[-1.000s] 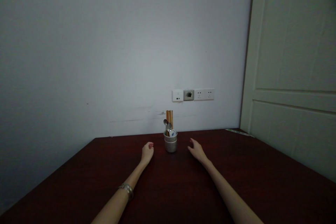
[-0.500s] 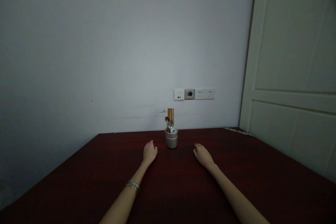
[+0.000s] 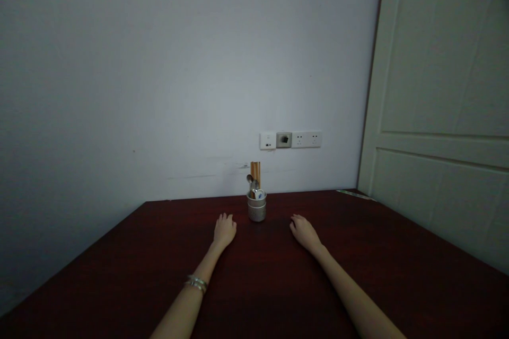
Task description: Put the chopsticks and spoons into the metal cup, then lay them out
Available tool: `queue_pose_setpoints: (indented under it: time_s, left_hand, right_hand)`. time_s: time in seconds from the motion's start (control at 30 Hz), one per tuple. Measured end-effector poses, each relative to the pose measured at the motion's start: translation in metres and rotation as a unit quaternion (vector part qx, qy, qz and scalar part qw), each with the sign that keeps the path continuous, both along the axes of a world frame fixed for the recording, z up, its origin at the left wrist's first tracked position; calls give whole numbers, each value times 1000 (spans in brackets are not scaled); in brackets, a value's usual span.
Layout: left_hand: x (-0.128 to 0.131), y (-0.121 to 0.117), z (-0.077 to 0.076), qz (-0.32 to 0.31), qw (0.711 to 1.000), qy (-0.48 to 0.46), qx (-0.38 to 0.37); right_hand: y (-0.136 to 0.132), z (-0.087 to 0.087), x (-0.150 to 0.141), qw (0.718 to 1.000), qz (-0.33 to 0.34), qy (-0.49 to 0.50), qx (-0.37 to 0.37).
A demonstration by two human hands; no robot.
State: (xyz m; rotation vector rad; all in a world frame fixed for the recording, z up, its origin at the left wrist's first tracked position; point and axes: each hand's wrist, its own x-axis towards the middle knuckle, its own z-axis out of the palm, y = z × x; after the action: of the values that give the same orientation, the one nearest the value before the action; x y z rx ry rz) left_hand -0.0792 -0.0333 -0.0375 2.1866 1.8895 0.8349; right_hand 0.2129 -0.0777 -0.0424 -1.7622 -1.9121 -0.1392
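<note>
A grey utensil holder (image 3: 256, 213) stands upright on the dark red table (image 3: 254, 275). Several wooden chopsticks (image 3: 255, 172) and metal spoons (image 3: 249, 178) stick up from it, along with a white spoon (image 3: 260, 194) that has a blue mark. To the left of the holder, my left hand (image 3: 225, 230) rests palm down on the tabletop, its fingers slightly apart and holding nothing. My right hand (image 3: 304, 232) lies on the table to the holder's right, open, with fingers loosely bent. Neither hand touches the holder.
Behind the table rises a pale wall (image 3: 199, 90) with a row of sockets and switches (image 3: 290, 140). A pale panelled door (image 3: 441, 90) borders the right side. Near the back right corner lies a thin flat strip (image 3: 355, 195). A bracelet (image 3: 196, 283) circles my left wrist.
The view has shifted slightly, so everything sits a little further left and higher. My left hand's fingers look a bit more spread. The holder stays in place.
</note>
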Motion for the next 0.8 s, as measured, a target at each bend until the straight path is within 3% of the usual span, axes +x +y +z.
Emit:
queue_pose_setpoints:
  time_s: [0.8]
  left_hand:
    - [-2,1,0,4,999,40,2]
  right_hand:
    - [-1,3,0,1000,-11,-21,-11]
